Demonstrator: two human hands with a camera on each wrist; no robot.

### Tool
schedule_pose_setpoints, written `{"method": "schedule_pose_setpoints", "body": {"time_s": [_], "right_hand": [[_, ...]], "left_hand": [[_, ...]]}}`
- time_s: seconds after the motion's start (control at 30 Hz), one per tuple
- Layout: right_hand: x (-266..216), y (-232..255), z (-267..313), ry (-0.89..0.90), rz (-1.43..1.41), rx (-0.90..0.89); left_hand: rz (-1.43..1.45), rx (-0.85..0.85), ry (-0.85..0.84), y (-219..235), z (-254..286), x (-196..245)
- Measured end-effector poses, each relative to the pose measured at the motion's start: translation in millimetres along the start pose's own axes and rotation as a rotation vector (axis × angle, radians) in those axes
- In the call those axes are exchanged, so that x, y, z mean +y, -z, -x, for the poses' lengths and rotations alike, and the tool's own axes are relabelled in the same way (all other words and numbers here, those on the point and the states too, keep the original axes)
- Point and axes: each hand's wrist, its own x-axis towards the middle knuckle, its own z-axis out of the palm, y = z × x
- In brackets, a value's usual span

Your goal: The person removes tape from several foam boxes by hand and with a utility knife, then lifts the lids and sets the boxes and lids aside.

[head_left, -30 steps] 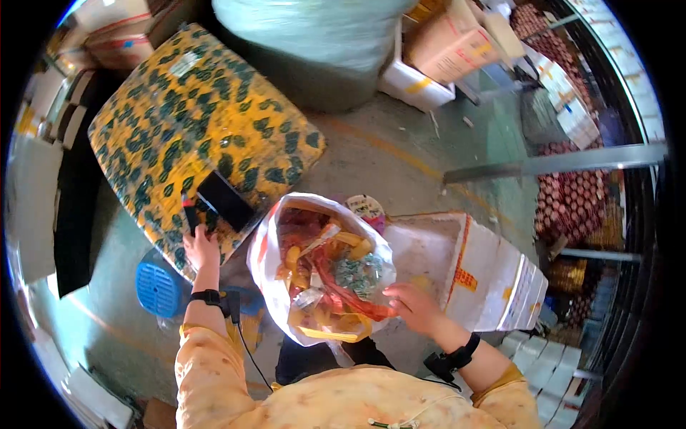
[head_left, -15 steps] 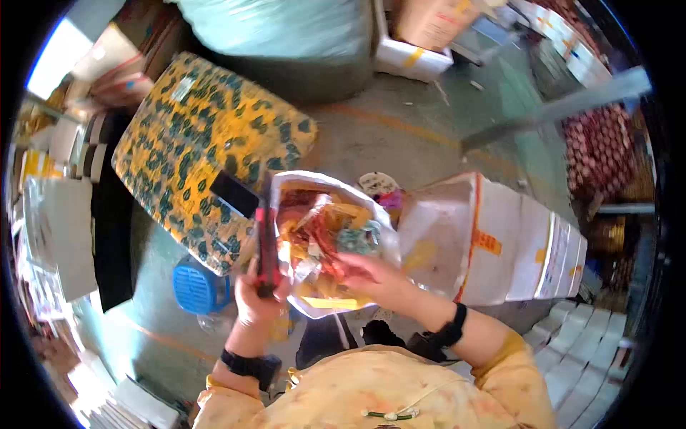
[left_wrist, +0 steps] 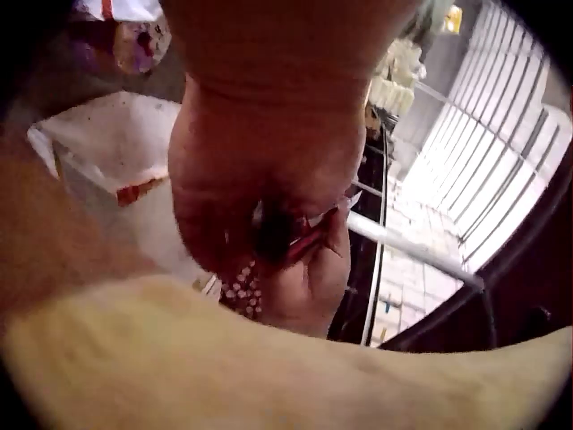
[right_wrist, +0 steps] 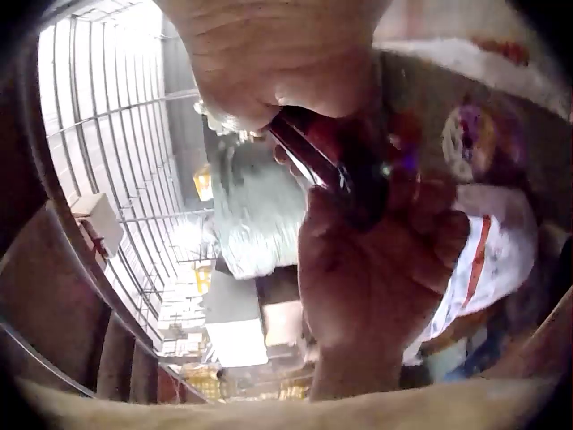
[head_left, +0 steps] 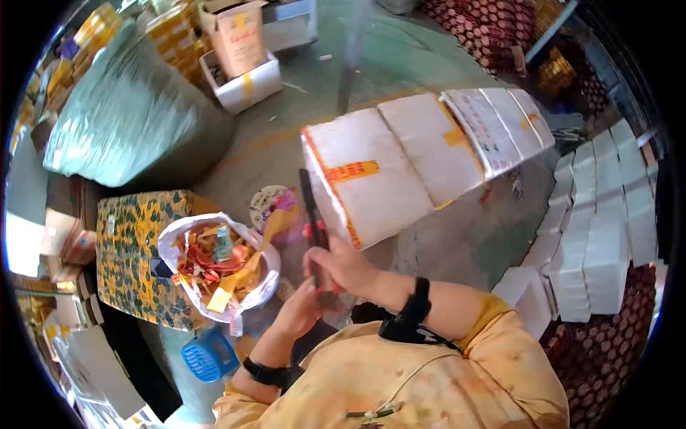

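In front of my body both hands meet on a long black-and-red hand tool (head_left: 308, 204), its narrow dark end pointing away from me. My right hand (head_left: 344, 266) grips it around its middle. Lower down, my left hand (head_left: 299, 312) holds the near end. The right wrist view shows the glossy dark handle (right_wrist: 358, 190) between the two hands, against the left palm. Beyond the tool lies a row of white foam boxes (head_left: 400, 164), the nearest with orange tape. To the left stands a white bag (head_left: 268, 275) full of yellow and red tape scraps.
A yellow package with dark leaf prints (head_left: 128, 264) lies left of the bag, a dark phone (head_left: 161, 269) on it. A blue plastic stool (head_left: 209, 355) sits nearby. Stacked white boxes (head_left: 597, 214) rise at the right, and a large pale-green wrapped bundle (head_left: 136, 107) stands back left.
My left hand has picked the black-and-red tool up from the leaf-print package and carried it right. My right hand has left the bag and now grips the tool. The head view has turned right.
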Motion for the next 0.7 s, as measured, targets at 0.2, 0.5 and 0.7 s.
{"method": "schedule_pose_setpoints", "body": {"time_s": [0.2,0.5,0.7], "right_hand": [[-17,150,99,-0.008,0.012,0.408],[10,293,156,-0.299,0.101,0.814],[39,346,152,-0.538,0.171,0.861]], "left_hand": [[-0.926,0.0,0.054,-15,-90,-60],[-1.302,0.514,-0.066,78,-187,-72],[-0.874,0.491,0.113,120,-209,-117]]}}
